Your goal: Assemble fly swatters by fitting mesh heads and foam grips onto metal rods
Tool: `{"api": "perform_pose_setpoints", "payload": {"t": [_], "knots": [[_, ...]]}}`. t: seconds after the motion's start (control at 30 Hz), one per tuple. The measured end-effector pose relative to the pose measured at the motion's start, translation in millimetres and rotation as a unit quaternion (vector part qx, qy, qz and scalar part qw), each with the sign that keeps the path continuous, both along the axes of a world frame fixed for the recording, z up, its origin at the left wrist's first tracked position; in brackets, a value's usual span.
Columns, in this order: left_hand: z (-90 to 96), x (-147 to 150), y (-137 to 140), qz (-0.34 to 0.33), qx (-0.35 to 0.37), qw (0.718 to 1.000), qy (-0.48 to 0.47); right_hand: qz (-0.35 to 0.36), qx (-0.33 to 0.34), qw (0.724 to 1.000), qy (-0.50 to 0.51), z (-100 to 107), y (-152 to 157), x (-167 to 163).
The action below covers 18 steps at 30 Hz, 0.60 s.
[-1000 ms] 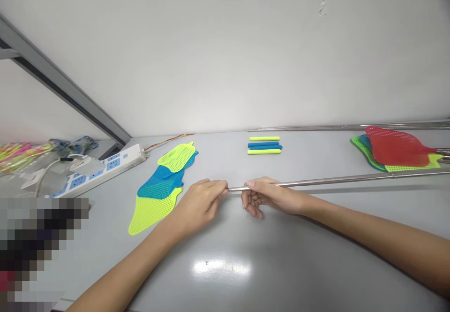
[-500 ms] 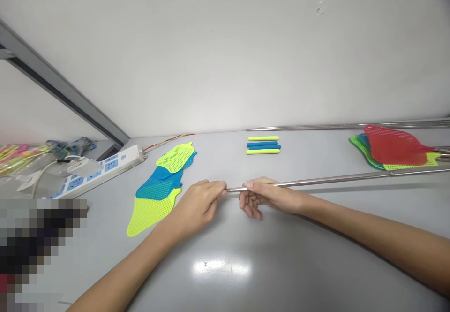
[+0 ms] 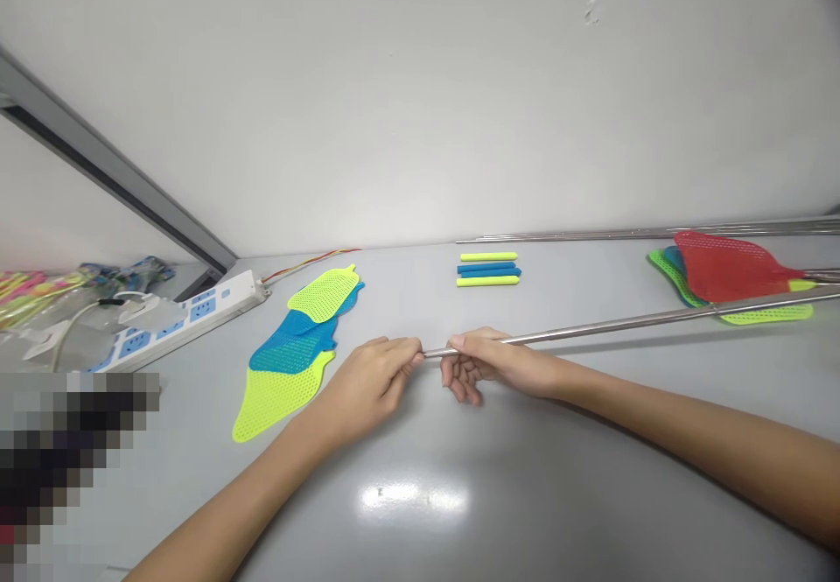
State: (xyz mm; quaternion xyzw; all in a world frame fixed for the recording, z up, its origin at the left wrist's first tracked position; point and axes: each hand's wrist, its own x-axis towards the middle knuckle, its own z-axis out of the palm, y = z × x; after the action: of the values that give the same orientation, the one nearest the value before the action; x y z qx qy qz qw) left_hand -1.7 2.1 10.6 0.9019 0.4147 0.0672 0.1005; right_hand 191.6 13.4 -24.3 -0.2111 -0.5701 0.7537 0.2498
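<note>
Fingertips of the left hand (image 3: 377, 381) pinch the thin end of a telescopic metal rod (image 3: 617, 326), and I have the right hand (image 3: 502, 359) holding it just beside, under the thumb, other fingers loosely curled. Overlapping yellow-green and blue swatter heads (image 3: 279, 398) lie by the left forearm (image 3: 282, 468), a white power strip (image 3: 203, 309) left of them. Farther right, the rod cuts across my view of a red swatter head's pile (image 3: 728, 267); beyond the hands lie four plastic tubes (image 3: 489, 257), then thin rods (image 3: 591, 235) along the wall (image 3: 394, 109).
</note>
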Motion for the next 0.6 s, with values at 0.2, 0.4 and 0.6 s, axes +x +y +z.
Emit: {"api": "perform_pose_setpoints", "payload": {"t": [0.2,0.4,0.6], "knots": [[0.2,2.8,1.4,0.016,-0.039,0.999,-0.027,-0.025,-0.036,0.999,0.0,1.4,1.1,-0.9],[0.1,3.4,2.0,0.026,-0.049,0.998,-0.041,-0.035,-0.058,0.998,0.01,0.4,2.5,-1.1],[2.2,4.1,2.6,0.037,-0.044,0.997,-0.05,-0.058,-0.051,0.997,0.022,-0.2,2.6,-2.5]]}}
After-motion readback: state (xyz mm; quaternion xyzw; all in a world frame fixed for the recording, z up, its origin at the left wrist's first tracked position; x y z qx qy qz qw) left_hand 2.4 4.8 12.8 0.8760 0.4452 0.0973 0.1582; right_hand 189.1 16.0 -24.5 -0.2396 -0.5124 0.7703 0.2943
